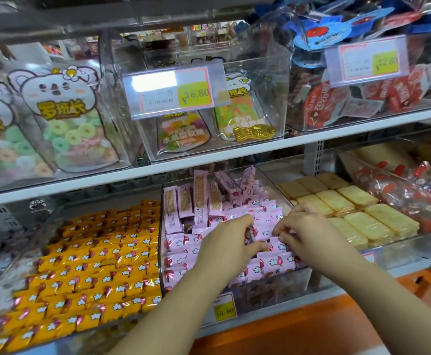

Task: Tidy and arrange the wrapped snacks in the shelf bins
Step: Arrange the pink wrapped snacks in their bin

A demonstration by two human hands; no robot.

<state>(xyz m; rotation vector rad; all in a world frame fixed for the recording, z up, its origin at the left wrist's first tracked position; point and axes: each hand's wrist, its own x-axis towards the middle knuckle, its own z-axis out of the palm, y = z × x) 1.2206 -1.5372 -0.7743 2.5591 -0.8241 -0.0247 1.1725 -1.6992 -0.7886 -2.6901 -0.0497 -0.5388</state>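
Pink wrapped snacks [181, 245] fill a clear bin [161, 226] on the lower shelf, lying in rows at the front and standing loosely at the back. Both my hands are inside this bin. My left hand [231, 242] pinches a pink wrapped snack [251, 233] between thumb and fingers. Just right of it, my right hand [304, 230] has its fingers curled down onto the pink packets; which packet it grips is hidden.
Yellow wrapped snacks [89, 272] fill the bin to the left. Pale yellow biscuit packs [350, 213] lie in the bin to the right, with red-wrapped candies [414, 190] beyond. The upper shelf [209, 160] holds gummy bags in clear bins with price tags [173, 92].
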